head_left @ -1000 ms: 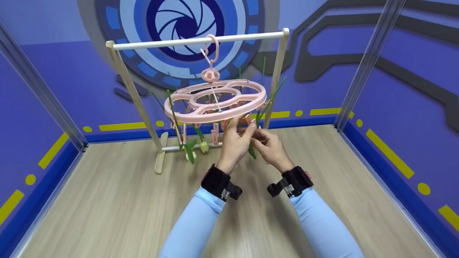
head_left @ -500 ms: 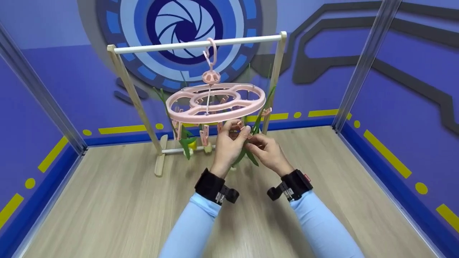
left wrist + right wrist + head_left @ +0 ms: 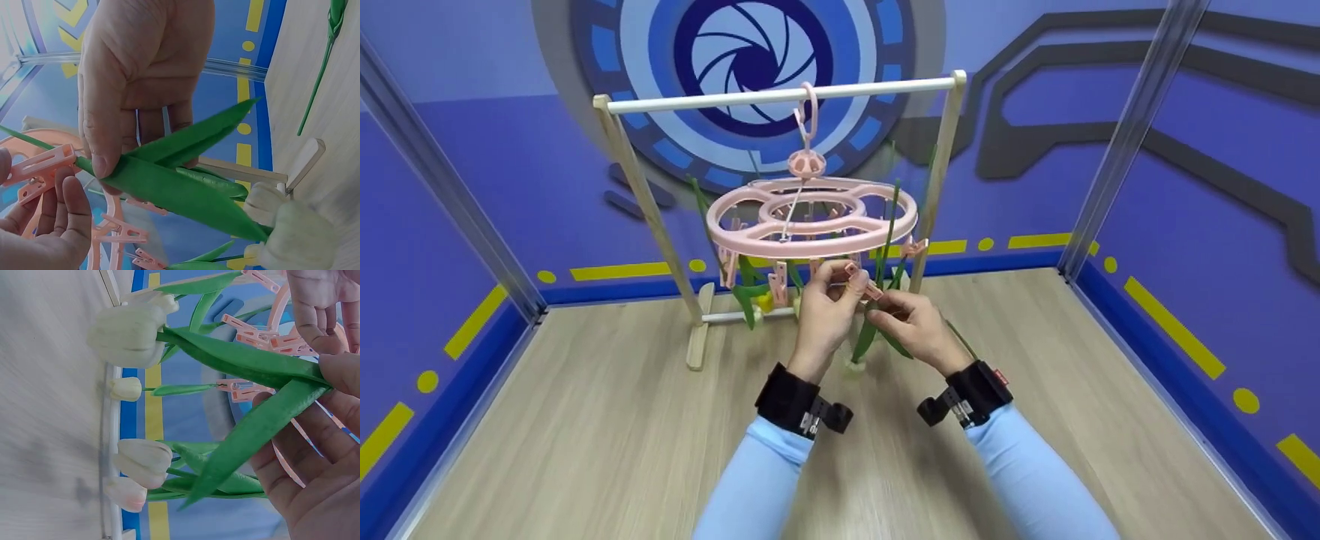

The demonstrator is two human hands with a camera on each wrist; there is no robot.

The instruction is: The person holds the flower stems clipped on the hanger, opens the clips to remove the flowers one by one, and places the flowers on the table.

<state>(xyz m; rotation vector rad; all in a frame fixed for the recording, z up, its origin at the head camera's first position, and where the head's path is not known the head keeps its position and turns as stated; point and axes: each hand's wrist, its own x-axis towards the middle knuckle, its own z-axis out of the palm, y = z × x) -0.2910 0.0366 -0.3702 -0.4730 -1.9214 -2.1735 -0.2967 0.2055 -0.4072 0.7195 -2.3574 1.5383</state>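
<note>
My left hand (image 3: 821,319) pinches a pink clothespin (image 3: 42,164) hanging from the round pink drying hanger (image 3: 810,246). My right hand (image 3: 919,330) pinches the green stem of an artificial tulip (image 3: 180,188) between thumb and fingers, just beside the clothespin's tip. The tulip's white bloom (image 3: 126,334) points down toward the table, and its stem rises in front of the ring. Whether the stem sits between the clothespin's jaws cannot be told. Other tulips (image 3: 143,461) hang bloom-down from the hanger; one pale bloom (image 3: 126,389) hangs from a clothespin (image 3: 242,389) of its own.
A wooden rack with a white top bar (image 3: 697,103) carries the hanger by its hook (image 3: 810,112). Another green stem (image 3: 315,79) lies on the table to the right. Patterned blue panels (image 3: 472,187) enclose the wood-grain table (image 3: 607,435) at the back and sides.
Both hands have drawn slightly down, the left also leftward, bringing the clothespin out from under the ring. The tulip's stem has swung left and now stands upright before the ring. The hanger has turned slightly.
</note>
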